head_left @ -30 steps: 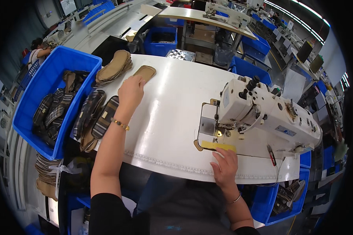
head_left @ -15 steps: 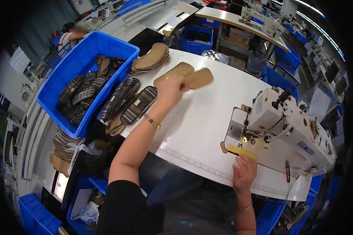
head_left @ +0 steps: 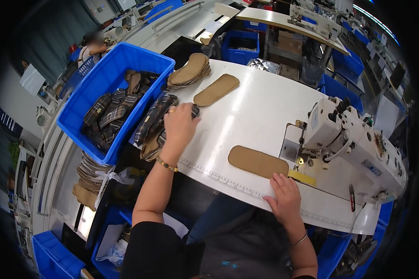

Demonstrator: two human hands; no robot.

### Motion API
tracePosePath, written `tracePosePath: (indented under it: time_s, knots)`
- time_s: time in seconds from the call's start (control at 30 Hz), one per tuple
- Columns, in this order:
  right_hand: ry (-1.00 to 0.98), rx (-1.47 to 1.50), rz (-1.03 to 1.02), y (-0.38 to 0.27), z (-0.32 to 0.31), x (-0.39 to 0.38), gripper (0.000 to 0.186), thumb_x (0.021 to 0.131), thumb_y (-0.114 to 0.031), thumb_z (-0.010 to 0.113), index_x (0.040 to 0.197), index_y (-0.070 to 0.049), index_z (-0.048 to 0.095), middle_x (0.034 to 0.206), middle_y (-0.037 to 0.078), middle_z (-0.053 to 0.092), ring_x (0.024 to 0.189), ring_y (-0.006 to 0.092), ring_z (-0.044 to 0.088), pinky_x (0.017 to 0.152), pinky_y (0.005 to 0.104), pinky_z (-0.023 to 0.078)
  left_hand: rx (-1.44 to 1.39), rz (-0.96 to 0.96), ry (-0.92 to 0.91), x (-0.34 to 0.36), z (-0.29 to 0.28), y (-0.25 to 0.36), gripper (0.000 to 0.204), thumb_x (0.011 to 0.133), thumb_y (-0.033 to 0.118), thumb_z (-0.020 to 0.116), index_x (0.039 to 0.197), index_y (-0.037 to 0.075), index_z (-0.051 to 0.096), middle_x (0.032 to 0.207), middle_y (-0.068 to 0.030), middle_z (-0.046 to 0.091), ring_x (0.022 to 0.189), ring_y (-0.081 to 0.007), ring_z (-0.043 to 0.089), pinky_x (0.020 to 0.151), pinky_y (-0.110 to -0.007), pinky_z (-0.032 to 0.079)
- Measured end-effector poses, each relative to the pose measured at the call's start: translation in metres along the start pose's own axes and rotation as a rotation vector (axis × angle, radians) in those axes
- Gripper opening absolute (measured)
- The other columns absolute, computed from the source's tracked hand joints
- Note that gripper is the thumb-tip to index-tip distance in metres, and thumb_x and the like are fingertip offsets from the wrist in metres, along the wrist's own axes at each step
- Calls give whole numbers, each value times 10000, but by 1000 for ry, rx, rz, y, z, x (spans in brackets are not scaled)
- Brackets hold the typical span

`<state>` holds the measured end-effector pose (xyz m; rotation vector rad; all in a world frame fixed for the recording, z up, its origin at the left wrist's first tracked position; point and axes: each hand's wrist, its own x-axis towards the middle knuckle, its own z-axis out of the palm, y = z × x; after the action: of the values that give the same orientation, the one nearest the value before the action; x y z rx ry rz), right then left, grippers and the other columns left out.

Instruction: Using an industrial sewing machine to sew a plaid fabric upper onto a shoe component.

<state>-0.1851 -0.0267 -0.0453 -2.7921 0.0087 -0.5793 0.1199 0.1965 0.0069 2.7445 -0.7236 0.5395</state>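
My left hand (head_left: 179, 128) reaches over a dark plaid fabric piece (head_left: 161, 138) at the left of the white table, fingers curled on it; the hand hides most of this piece. My right hand (head_left: 286, 197) lies at the table's front, fingertips stretched out and touching the right end of a flat tan oblong panel (head_left: 257, 161). This panel lies beside the sewing machine's (head_left: 344, 132) needle area. Another tan panel (head_left: 216, 89) rests farther back, next to a stack of similar panels (head_left: 191, 72). More folded plaid pieces (head_left: 154, 116) sit left of my left hand.
A large blue bin (head_left: 72, 123) with plaid pieces stands at the left edge. A yellow strip (head_left: 302, 177) lies by the machine, and a small red-and-black tool (head_left: 352, 197) farther right. A ruler tape (head_left: 228, 184) runs along the front edge. A person (head_left: 89, 49) sits at far left.
The tan panel from my left hand now lies by the machine, under my right fingertips. My left hand has moved back left and nearer, onto the plaid piece.
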Motion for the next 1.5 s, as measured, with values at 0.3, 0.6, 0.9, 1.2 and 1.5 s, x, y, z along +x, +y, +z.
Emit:
tracePosePath:
  time_s: [0.3, 0.6, 0.9, 1.2, 1.5]
  knots:
    - [54, 13, 9, 0, 1, 4, 531, 794, -335, 754, 1178, 15, 639, 1281, 158, 617, 1217, 339, 553, 1061, 497, 383, -211, -109, -111, 34, -4, -42, 505, 724, 253, 843, 1143, 34, 665, 974, -141, 711, 879, -285, 668, 791, -370, 518]
    - [208, 142, -11, -7, -7, 0, 520, 786, -240, 788, 1204, 21, 621, 1258, 159, 622, 1146, 333, 595, 1013, 442, 449, -2015, -298, 0, -48, -32, 65, 284, 938, 49, 643, 1213, 23, 578, 1139, -75, 673, 1030, -184, 666, 922, -334, 546]
    - [376, 1834, 609, -46, 8, 2, 366, 873, -19, 727, 1220, 9, 611, 1130, 48, 672, 1027, 125, 614, 936, 312, 495, -2357, -334, -534, -156, -2, 118, 520, 969, 313, 630, 1417, 95, 483, 1399, -114, 560, 1317, -220, 510, 1104, -416, 406]
    - [-44, 1888, 562, -2, -32, -11, 313, 764, -17, 822, 1049, 31, 702, 964, 57, 720, 882, 111, 648, 819, 257, 517, -2077, -77, -1328, -153, -31, 112, 892, 827, 775, 526, 1070, -78, 608, 1028, -137, 654, 893, -166, 613, 772, -277, 488]
    - [-411, 1517, 474, -2, -42, -9, 190, 793, -87, 817, 915, 22, 721, 812, 21, 717, 728, 80, 604, 677, 265, 490, -1844, -440, -1233, -138, -36, 143, 430, 1029, 292, 521, 647, 118, 429, 560, 26, 421, 514, -87, 385, 525, -232, 330]
